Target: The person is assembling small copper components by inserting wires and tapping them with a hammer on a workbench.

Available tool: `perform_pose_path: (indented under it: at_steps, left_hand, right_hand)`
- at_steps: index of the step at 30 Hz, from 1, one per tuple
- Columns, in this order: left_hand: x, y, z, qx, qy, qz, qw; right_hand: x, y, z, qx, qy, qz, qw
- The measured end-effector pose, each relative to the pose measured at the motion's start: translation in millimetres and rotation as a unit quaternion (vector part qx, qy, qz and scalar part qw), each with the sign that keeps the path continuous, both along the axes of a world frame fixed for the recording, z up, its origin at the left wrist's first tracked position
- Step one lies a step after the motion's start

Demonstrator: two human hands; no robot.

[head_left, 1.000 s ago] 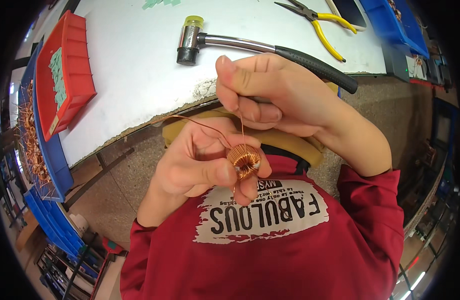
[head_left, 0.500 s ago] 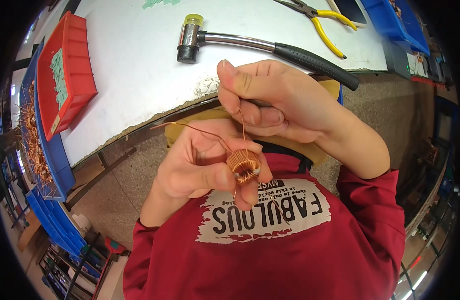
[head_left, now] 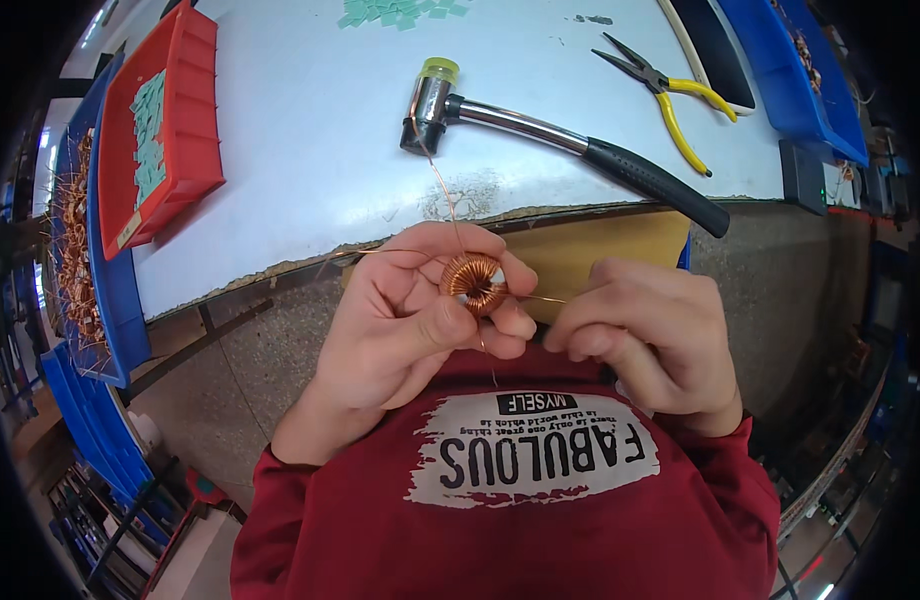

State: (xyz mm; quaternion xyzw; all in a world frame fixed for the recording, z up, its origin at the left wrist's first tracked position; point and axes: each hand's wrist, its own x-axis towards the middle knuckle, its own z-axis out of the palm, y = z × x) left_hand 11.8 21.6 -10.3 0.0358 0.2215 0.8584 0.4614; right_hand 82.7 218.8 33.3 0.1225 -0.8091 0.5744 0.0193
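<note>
My left hand (head_left: 390, 325) holds a ring-shaped coil (head_left: 470, 281) wound with copper wire between thumb and fingers, its hole turned partly up. Bits of white show at two places on the ring. One loose copper wire (head_left: 443, 185) rises from the coil and overlaps the hammer head in view. Another lead runs left across my left hand, and a thin one hangs below the fingers. To the right, my right hand (head_left: 655, 335) is closed with fingertips pinched. A copper wire stretches from the coil to its fingers, which hide the wire's end.
On the white table (head_left: 310, 130) lie a hammer (head_left: 520, 122) and yellow-handled long-nose pliers (head_left: 670, 85). A red bin (head_left: 195, 120) of green pieces stands left, beside a blue bin (head_left: 120, 290) of copper coils. Another blue bin (head_left: 820, 90) is at right. Green pieces (head_left: 400, 12) lie far back.
My right hand has come down and right, from above the coil to beside it. The coil has moved up slightly and turned in my left hand. One wire now points upward over the table.
</note>
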Motion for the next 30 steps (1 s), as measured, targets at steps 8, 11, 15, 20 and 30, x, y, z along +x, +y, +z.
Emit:
perform_pose_path:
  at_steps: [8,11,15,20,30]
  left_hand:
    - [4.4,1.0,-10.2,-0.069,0.013,0.044,0.997]
    - [4.9,-0.7,-10.3,-0.064,0.002,0.049,0.997]
    - [5.8,-1.4,-8.9,-0.056,0.013,0.028,0.998]
    - [9.1,7.6,-7.0,-0.048,0.0,0.014,0.999]
    - [2.5,16.4,22.9,-0.123,0.076,0.027,0.989]
  right_hand:
    - [-2.6,-33.7,-9.5,0.09,0.274,0.075,0.954]
    - [1.7,-28.3,-17.8,0.056,0.267,0.073,0.959]
    - [10.0,-24.1,-31.2,0.033,0.253,0.072,0.964]
    - [18.9,-27.9,-48.6,0.206,0.339,0.023,0.918]
    - [19.4,-3.5,-36.5,0.081,0.28,0.039,0.956]
